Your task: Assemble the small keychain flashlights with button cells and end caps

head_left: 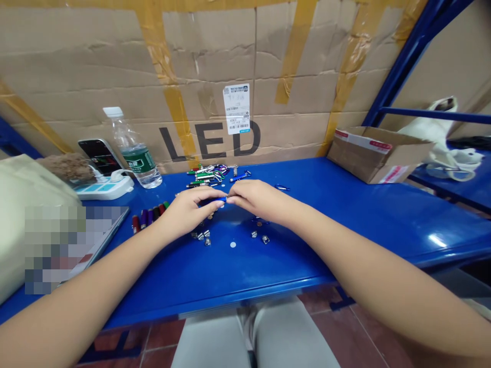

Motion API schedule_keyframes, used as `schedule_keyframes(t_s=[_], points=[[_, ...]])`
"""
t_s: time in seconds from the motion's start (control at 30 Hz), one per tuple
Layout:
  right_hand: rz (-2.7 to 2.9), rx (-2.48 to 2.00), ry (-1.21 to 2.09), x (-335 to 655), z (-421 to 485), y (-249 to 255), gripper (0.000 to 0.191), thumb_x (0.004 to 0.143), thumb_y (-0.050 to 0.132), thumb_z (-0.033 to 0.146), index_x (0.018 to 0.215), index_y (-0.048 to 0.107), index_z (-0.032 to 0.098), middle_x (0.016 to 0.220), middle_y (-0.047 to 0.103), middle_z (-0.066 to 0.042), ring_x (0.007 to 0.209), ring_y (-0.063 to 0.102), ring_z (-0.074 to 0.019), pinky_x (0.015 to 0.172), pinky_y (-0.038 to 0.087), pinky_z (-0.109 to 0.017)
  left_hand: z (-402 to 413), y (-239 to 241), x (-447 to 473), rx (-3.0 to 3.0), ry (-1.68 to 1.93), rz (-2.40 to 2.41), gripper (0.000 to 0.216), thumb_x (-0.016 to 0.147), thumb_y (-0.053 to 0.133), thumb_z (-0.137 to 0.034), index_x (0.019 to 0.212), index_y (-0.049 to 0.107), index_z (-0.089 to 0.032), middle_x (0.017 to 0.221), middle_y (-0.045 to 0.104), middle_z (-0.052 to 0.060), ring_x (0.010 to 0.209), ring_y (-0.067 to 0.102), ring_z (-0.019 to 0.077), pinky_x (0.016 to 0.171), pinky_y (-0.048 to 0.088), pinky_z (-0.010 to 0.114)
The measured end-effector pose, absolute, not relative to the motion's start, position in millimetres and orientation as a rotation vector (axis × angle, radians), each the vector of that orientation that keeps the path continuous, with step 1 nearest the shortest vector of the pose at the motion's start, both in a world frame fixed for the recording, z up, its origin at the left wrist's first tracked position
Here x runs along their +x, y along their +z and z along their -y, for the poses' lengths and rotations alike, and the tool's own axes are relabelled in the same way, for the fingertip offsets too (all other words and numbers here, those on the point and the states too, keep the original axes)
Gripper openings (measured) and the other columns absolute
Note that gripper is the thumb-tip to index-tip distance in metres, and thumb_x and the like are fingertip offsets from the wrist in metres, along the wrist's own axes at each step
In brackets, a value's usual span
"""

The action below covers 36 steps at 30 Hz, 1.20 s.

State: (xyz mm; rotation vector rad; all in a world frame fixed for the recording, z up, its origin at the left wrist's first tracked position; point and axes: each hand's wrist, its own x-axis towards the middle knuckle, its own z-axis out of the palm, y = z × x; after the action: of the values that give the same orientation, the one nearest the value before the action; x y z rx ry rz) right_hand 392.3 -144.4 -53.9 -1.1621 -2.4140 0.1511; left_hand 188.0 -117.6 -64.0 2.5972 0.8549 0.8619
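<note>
Above the middle of the blue table, my left hand [194,207] is closed around a small blue tube [219,200], mostly hidden by the fingers. The fingertips of my right hand [259,200] pinch together at the tube's right end; any small part between them is too hidden to make out. Small silver metal caps [207,241] lie below my left hand, and a silver piece [265,239] sits under my right wrist. Behind my hands is a pile of green, red and silver keychain torches [207,176] with clips. One blue keychain torch [240,177] lies just beyond my right fingers.
Coloured tubes [149,216] lie in a row left of my forearm. Further left stand a water bottle [138,158], a phone [100,156] and a power strip [109,187]. An open cardboard box [368,156] is at right. A blue carabiner [282,187] and white disc [232,245] lie on the table.
</note>
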Motion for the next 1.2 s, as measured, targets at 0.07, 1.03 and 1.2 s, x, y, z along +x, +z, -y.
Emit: schedule_keyframes(t_s=[0.07,1.03,1.2], points=[[2.477,-1.189,-0.028,389.6,144.8,-52.7,0.023,0.093,0.046,0.026,0.084,0.061,0.012,0.086,0.062,-0.009,0.078,0.054,-0.0161,0.071,0.036,-0.027,118.1,-64.8,189.3,2.456,0.808,-0.887,0.030,0.085,0.055,-0.041,0.103,0.069,-0.021,0.099,0.070,0.005,0.089,0.064,0.0190,0.082,0.051,0.032],[2.362,-1.158,0.178,387.3,146.2,-59.6,0.032,0.097,0.034,0.030,0.078,0.056,0.015,0.071,0.058,-0.001,0.065,0.048,-0.0122,0.062,0.029,-0.024,121.1,-59.7,187.2,2.533,0.876,-0.922,0.034,0.083,0.055,-0.044,0.101,0.071,-0.020,0.096,0.071,0.006,0.087,0.065,0.0197,0.083,0.051,0.033],[2.290,-1.217,0.467,395.7,153.1,-44.4,0.034,0.095,0.035,0.033,0.077,0.058,0.016,0.068,0.057,0.000,0.064,0.049,-0.0111,0.062,0.032,-0.023,124.1,-61.1,192.7,2.736,1.003,-0.917,0.032,0.086,0.051,-0.042,0.099,0.071,-0.021,0.096,0.071,0.007,0.091,0.064,0.0205,0.087,0.049,0.035]])
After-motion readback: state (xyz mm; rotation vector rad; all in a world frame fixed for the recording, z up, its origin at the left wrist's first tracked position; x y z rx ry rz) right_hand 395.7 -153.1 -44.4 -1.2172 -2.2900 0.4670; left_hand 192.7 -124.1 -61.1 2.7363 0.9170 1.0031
